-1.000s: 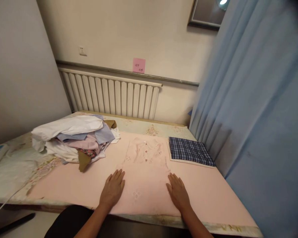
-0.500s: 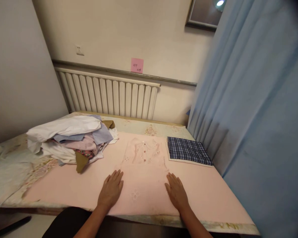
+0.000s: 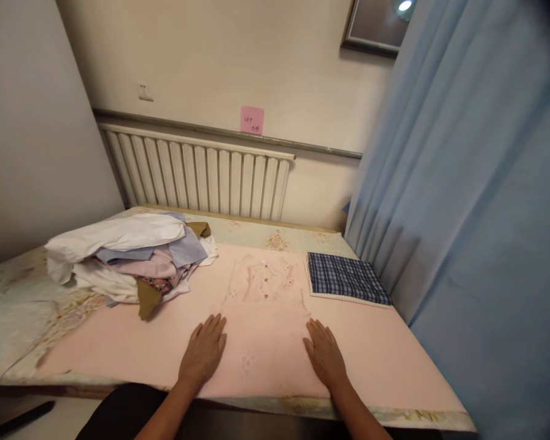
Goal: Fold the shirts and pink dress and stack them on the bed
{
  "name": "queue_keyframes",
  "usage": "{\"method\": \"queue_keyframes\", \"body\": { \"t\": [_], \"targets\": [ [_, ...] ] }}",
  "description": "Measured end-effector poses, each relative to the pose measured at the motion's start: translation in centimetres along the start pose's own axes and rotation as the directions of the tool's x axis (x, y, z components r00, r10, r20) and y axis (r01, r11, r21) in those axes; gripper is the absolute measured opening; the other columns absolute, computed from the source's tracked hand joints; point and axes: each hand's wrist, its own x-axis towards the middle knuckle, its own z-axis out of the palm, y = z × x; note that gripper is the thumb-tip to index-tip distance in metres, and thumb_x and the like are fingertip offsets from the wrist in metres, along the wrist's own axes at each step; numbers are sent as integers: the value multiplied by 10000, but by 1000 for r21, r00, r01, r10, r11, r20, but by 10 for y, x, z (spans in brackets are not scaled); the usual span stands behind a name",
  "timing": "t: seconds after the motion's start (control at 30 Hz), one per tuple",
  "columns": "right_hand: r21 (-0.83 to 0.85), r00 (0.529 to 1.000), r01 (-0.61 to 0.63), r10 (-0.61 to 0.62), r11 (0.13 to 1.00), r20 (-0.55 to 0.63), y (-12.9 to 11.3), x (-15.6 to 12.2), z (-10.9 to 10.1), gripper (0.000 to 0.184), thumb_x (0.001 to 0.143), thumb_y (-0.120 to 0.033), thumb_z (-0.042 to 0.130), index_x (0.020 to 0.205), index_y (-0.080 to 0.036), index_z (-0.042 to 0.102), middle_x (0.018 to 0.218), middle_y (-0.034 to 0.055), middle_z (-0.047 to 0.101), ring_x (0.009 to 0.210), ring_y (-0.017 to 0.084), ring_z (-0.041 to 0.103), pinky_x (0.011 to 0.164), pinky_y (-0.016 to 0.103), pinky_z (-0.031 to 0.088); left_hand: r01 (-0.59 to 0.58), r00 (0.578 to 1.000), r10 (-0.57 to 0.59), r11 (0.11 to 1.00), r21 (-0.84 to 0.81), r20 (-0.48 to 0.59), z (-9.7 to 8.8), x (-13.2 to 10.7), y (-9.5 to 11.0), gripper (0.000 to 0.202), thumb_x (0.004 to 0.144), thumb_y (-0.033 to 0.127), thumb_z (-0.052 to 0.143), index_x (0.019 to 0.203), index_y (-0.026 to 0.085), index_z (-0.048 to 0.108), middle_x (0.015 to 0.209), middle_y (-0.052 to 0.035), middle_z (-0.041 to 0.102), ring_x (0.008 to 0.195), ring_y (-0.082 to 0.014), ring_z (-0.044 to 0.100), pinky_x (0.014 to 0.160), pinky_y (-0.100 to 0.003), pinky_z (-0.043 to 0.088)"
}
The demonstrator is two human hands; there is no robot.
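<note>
A pale pink buttoned shirt [image 3: 264, 305] lies folded flat on the pink table cover [image 3: 128, 342], its collar towards the wall. My left hand [image 3: 204, 352] lies flat and open on the shirt's lower left edge. My right hand [image 3: 324, 356] lies flat and open on its lower right edge. Neither hand holds anything.
A heap of crumpled shirts [image 3: 128, 256] sits at the left. A folded blue plaid shirt [image 3: 346, 278] lies at the right, beside a blue curtain [image 3: 476, 214]. A white radiator [image 3: 197, 177] runs along the back wall. A white cable [image 3: 9, 366] hangs at the front left.
My hands stay flat on the shirt. The view has shifted slightly to the right.
</note>
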Motion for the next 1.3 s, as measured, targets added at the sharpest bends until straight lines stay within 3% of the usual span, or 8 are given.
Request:
{"method": "queue_keyframes", "body": {
  "t": [1.3],
  "targets": [
    [-1,1000,-2,2,1000,-14,1,-1,3,408,975,-355,364,1291,-164,536,1345,97,541,1307,246,429,1089,443,314,13,1000,-13,1000,-6,8,-1,0,0,466,923,366,338,1333,221,503,1415,-61,484,1337,-229,394,1090,-456,307]
  ]
}}
